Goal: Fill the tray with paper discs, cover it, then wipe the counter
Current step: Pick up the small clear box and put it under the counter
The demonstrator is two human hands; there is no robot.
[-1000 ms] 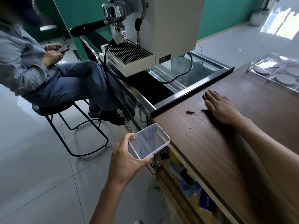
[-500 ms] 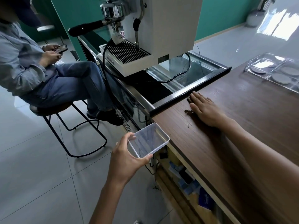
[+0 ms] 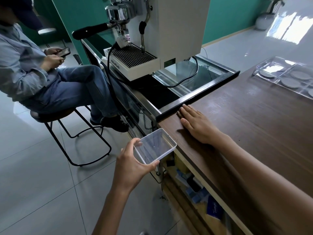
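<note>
My right hand [image 3: 197, 123] lies flat, fingers straight, on the brown wooden counter [image 3: 250, 126] near its left corner, beside the black edge strip. The dark crumbs seen earlier are hidden under it. My left hand [image 3: 131, 164] grips a small clear plastic box [image 3: 155, 145] by its near corner, holding it just below and against the counter's front edge. At the far right a clear compartment tray [image 3: 264, 69] holds several grey paper discs [image 3: 289, 82].
A white espresso machine [image 3: 169, 31] stands on a glass-topped cabinet [image 3: 203, 77] left of the counter. A person in blue [image 3: 42, 78] sits on a black stool [image 3: 67, 126] with a phone. Open shelves [image 3: 194, 185] with packets run under the counter.
My right hand has slid left along the counter toward its corner, covering the small pile of crumbs. The box in my left hand has stayed at the counter's edge.
</note>
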